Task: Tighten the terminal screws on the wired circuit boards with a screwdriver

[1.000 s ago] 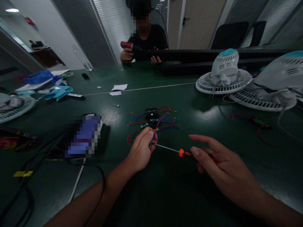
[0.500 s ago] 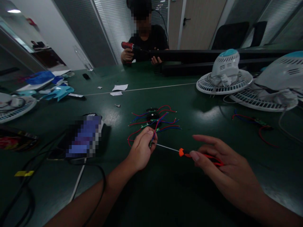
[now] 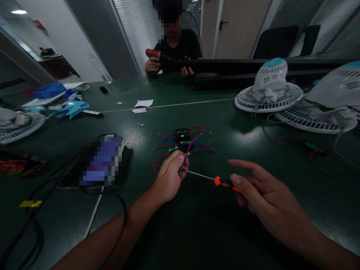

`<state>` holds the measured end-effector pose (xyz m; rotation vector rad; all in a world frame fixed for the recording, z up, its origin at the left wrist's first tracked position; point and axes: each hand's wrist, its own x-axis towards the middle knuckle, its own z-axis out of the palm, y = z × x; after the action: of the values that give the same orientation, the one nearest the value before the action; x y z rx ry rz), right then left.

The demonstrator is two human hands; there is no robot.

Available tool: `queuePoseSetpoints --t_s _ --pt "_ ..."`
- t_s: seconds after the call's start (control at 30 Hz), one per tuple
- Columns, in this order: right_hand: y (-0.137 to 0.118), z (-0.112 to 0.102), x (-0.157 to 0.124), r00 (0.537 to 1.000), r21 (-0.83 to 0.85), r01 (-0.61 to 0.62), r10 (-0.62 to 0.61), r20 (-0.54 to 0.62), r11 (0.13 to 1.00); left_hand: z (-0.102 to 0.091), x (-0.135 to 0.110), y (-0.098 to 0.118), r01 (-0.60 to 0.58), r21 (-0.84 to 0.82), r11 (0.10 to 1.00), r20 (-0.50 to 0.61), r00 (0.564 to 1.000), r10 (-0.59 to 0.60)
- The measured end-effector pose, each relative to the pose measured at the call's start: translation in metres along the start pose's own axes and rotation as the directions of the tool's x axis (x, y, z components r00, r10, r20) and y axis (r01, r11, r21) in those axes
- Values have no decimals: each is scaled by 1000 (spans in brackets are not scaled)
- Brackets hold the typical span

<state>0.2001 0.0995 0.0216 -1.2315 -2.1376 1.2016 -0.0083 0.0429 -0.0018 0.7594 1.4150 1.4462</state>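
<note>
So the left hand (image 3: 168, 180) has its fingers (image 3: 177, 160) pinched together on a small part with a red and blue wire (image 3: 182, 168), just above the dark green tabletop (image 3: 197, 225), near the middle. Those fingers cover most of the part, so I can't tell exactly what it is.

The right hand (image 3: 264, 198) is off to the right. Its thumb and fingers are closed on the slim orange-handled screwdriver (image 3: 223, 183), and the index finger sticks out straight to the left above the handle. The thin metal shaft runs left and its tip meets the part right at the left fingertips.

Just beyond the left hand there's a tangle of little green circuit boards with red and blue wires (image 3: 184, 141) lying flat, and the pinched wire loops back toward that pile.

To the left is a blurred-out dark device (image 3: 101, 161) with black cables (image 3: 120, 210) curling past the left forearm, and a bit of yellow tape (image 3: 30, 203) further left.

Far right, two white fan housings with teal caps (image 3: 270, 84) lie on their round grilles, with one more wired board (image 3: 306, 145) in front of them. Far left are teal plastic pieces (image 3: 69, 108), and white paper scraps (image 3: 143, 103) sit toward the middle.

Across the tabletop another person holds a red power drill (image 3: 153, 54) against a long black bar (image 3: 239, 65).
</note>
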Motion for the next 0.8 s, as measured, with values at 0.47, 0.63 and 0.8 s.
queuePoseSetpoints --t_s 0.47,0.63,0.8 --pt "-1 2 -3 984 13 45 -42 -175 999 0 0 1 5 -3 1000 -21 1000 -5" --pt "1 6 -2 981 5 65 -63 -181 998 1 0 1 3 -20 1000 -16 1000 -3" --pt "1 5 -1 992 64 35 -28 -121 997 0 -1 0 3 -8 1000 -12 1000 -4"
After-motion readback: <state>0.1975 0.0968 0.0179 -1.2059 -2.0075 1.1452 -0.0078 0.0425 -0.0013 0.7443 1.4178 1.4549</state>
